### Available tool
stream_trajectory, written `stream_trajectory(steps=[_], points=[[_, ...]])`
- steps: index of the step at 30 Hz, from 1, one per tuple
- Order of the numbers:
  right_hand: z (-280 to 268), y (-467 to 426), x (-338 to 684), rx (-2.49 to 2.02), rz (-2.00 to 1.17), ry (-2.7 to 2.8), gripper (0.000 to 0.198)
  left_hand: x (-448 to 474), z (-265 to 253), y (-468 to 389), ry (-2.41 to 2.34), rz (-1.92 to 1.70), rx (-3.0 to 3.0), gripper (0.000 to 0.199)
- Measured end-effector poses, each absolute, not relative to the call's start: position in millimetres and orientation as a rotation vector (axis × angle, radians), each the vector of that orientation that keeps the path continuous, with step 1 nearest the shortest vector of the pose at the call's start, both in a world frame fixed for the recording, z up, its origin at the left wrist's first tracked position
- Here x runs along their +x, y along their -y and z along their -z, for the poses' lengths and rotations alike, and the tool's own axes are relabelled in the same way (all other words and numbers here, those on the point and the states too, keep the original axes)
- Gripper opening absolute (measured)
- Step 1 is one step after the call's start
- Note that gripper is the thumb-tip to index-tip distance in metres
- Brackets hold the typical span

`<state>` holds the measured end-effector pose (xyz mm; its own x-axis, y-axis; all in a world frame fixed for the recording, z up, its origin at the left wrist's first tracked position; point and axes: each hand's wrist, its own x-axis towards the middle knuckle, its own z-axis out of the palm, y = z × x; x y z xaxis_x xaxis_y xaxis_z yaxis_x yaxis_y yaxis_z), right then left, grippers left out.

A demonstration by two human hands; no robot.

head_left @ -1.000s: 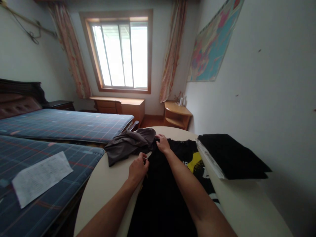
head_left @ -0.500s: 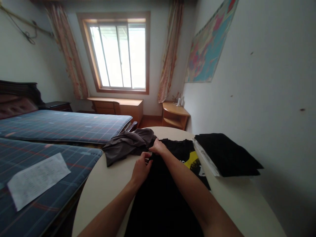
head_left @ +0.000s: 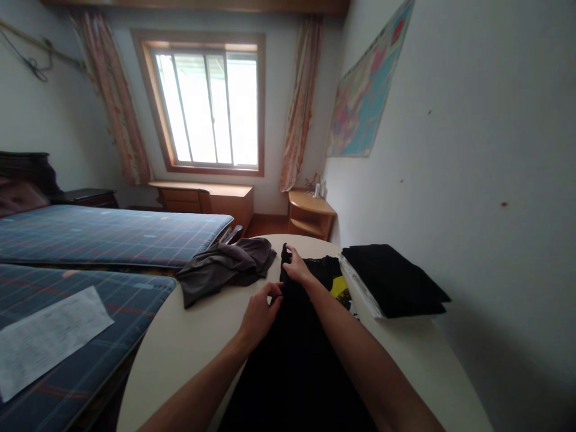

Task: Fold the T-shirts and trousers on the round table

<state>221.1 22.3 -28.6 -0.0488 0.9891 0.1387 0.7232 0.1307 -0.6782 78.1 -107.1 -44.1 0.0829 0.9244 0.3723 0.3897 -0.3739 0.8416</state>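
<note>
A black T-shirt (head_left: 321, 267) with a yellow and white print lies on the pale round table (head_left: 180, 336), one side of it turned over. My right hand (head_left: 297, 267) pinches its far edge and holds a bit of the cloth up off the table. Closer to me, my left hand (head_left: 261, 309) has thumb and fingers closed on the shirt's left edge. Between my forearms the black cloth is too dark to tell where the shirt ends and my own clothing begins. My right forearm hides part of the print.
To the left on the table lies a crumpled grey garment (head_left: 225, 267). A stack of folded black cloth (head_left: 391, 279) with a white layer stands at the right, near the wall. Plaid mattresses (head_left: 112, 234) are on the left, with a paper sheet (head_left: 54, 336) on the nearer one.
My right hand has raised the far edge of the T-shirt and folded it inward, covering more of the yellow print. My left hand keeps its pinch. The view has turned slightly right.
</note>
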Motion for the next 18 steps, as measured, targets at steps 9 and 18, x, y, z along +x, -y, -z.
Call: stream_trajectory(steps=[9,18], points=[[34,2,287,-1.733,-0.449,1.897,0.055,125,47,118,-1.013,-1.080,2.038,0.026],[66,70,307,-1.948,-0.233,2.082,0.057,111,81,135,-1.212,-0.551,2.493,0.058]])
